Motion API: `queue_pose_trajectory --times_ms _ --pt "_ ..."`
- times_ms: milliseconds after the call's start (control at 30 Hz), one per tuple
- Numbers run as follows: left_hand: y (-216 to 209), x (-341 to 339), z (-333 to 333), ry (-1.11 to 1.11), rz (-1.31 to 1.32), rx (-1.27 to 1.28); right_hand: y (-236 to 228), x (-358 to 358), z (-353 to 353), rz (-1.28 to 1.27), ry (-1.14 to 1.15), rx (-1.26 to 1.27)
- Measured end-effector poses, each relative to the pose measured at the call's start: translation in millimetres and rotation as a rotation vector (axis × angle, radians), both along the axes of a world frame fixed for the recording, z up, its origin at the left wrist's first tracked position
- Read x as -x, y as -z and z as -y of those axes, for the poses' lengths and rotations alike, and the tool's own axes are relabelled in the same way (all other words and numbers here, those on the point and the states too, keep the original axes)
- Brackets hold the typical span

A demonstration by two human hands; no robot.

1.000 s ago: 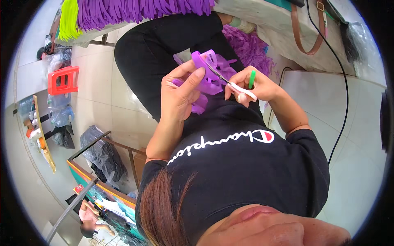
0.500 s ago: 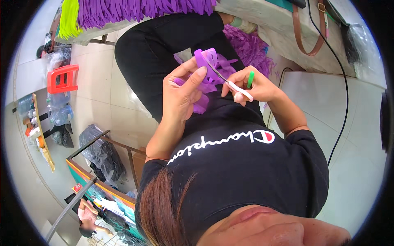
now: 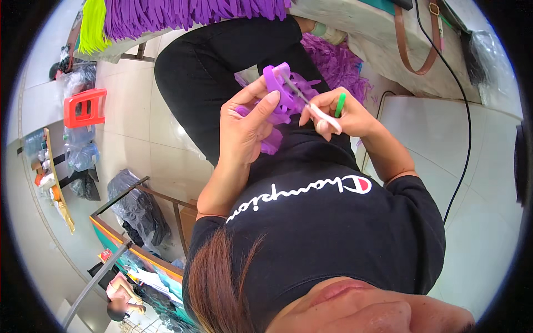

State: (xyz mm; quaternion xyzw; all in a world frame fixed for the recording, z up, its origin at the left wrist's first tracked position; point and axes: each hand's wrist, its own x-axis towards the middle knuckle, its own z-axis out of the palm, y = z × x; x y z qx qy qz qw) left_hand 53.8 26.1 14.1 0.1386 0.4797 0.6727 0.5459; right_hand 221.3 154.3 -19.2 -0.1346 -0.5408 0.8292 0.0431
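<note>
My left hand (image 3: 244,121) is closed on a soft purple strip (image 3: 273,80) with cut-outs along it, pinched between thumb and fingers. More of the strip hangs in loops below the thumb. To its right, my right hand (image 3: 355,117) grips a pair of scissors (image 3: 325,118) by the pale handle. Their blades reach up and left to the purple piece, and the tips lie near its upper end. A green part (image 3: 340,105) shows at the right fingers; whether it belongs to the scissors I cannot tell.
Long purple strips (image 3: 166,16) hang from a covered surface at the top, beside a lime-green bunch (image 3: 94,28). A heap of purple cuttings (image 3: 338,66) lies beyond my leg. A black cable (image 3: 466,133) runs down the right. A red stool (image 3: 84,108) and a distant person (image 3: 121,297) are at left.
The scissors have shifted slightly and their blades look closer together at the purple strip. The left hand stays nearly still. The distant person's arms have moved.
</note>
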Motion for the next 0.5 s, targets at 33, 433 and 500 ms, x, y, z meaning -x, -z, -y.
queue_pose_trajectory --times_ms 33,433,500 --pt "-0.5 0.4 0.0 0.008 0.019 -0.005 2.7 -0.8 -1.3 -0.02 0.054 -0.015" --pt "-2.1 5.7 2.9 0.106 -0.145 0.03 -21.5 13.9 -27.8 -0.06 0.715 -0.573" --pt "-4.6 16.1 10.2 0.039 -0.152 0.004 -31.1 -4.3 -57.7 0.018 0.827 -0.696"
